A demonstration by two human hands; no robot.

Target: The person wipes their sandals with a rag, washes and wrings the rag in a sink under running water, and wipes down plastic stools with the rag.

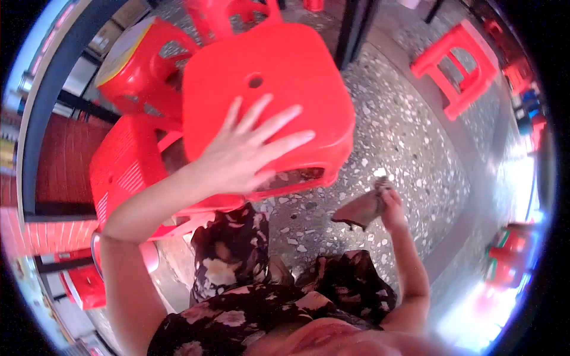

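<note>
My left hand (240,155) is spread wide over the near edge of a red plastic stool (285,68). Its fingers point across the seat, and whether they rest on it or hover just above I cannot tell. A round hole shows in the middle of that seat. To the right of the stool, my right hand (392,210) is closed around a bunched greyish-brown cloth (361,210). The loose part of the cloth hangs out to the left, above the speckled floor.
More red stools stand behind and to the left, one with a yellow-edged top (127,56). A red chair (127,166) is beside my left arm. Another red stool (463,68) stands at the far right on the speckled floor (409,142). A dark table leg (355,32) rises behind.
</note>
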